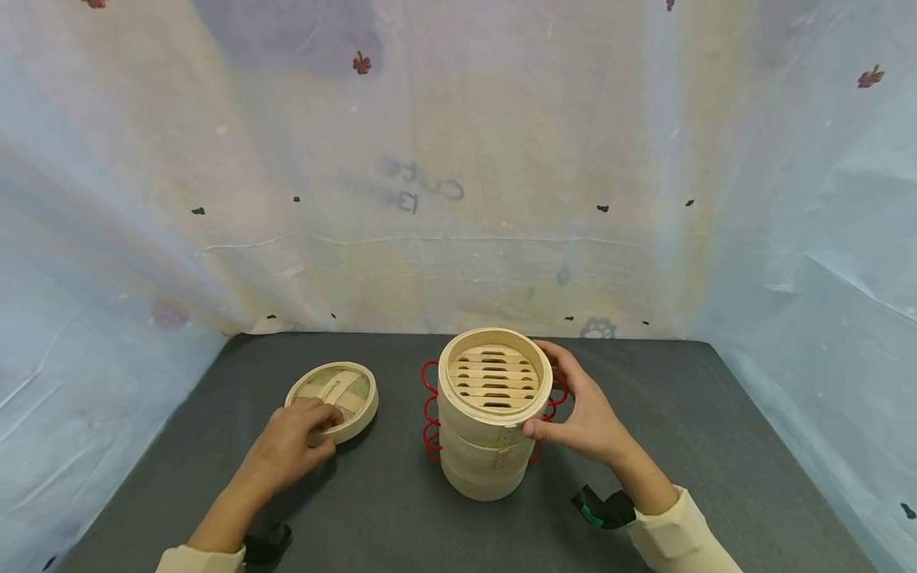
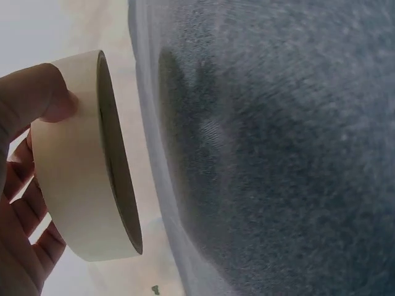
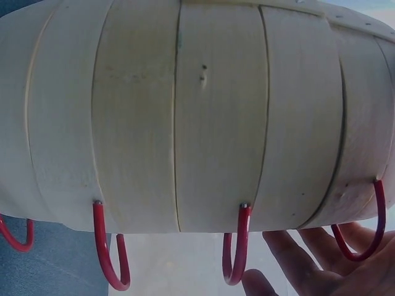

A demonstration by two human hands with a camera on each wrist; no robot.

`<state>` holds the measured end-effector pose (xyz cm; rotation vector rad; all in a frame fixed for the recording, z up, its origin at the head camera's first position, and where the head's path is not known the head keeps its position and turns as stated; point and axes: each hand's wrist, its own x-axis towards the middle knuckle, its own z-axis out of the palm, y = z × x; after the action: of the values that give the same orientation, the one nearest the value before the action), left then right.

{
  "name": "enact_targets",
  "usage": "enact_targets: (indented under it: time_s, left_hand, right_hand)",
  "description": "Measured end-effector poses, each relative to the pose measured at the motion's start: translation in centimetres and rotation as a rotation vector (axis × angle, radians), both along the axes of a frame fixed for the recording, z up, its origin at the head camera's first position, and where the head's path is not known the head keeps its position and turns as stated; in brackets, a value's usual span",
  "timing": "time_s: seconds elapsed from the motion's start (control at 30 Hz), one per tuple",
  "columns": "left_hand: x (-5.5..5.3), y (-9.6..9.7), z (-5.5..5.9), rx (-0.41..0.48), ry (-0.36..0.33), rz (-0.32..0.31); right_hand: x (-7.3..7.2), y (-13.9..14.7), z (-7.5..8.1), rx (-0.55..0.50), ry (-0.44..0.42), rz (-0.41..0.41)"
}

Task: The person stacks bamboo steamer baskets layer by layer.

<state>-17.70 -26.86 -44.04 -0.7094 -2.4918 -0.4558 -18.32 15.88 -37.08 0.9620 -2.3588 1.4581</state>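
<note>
A round bamboo steamer lid [image 1: 364,414] with a woven strap across its top is held in my left hand [image 1: 297,436]. The left wrist view shows the thumb on the rim of the lid [image 2: 74,179] and the fingers behind it; the lid is a little above the table there. To its right stands a stack of bamboo steamer baskets [image 1: 481,446] with red loop handles. My right hand [image 1: 580,406] grips the uppermost basket [image 1: 494,414] at its right side, thumb in front and fingers behind. Slats form that basket's floor.
The stack and lid are on a dark grey table [image 1: 401,517]. A pale patterned sheet [image 1: 458,159] hangs behind and along both sides. Red handles [image 3: 234,253] stick out from the stack's sides, close to the right fingers.
</note>
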Motion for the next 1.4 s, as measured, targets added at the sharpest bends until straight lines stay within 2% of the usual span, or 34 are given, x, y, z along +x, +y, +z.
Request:
enact_targets:
  time_s: [0.3, 0.53, 0.7, 1.0, 1.4]
  left_hand:
    - [0.0, 0.1, 0.9, 0.051, 0.087, -0.022]
    - [0.0, 0.9, 2.1, 0.093, 0.136, -0.028]
    - [0.1, 2.0, 3.4, 0.110, 0.155, -0.010]
    - [0.1, 4.4, 6.3, 0.139, 0.246, -0.043]
    - [-0.3, 7.2, 9.4, 0.183, 0.291, -0.087]
  right_hand:
    - [0.1, 0.0, -0.1, 0.004, -0.011, -0.005]
    - [0.2, -0.1, 0.1, -0.003, -0.003, 0.004]
    - [0.1, -0.1, 0.1, 0.000, -0.004, 0.000]
    - [0.1, -0.1, -0.1, 0.003, 0.001, -0.005]
    - [0.0, 0.2, -0.1, 0.004, -0.006, -0.015]
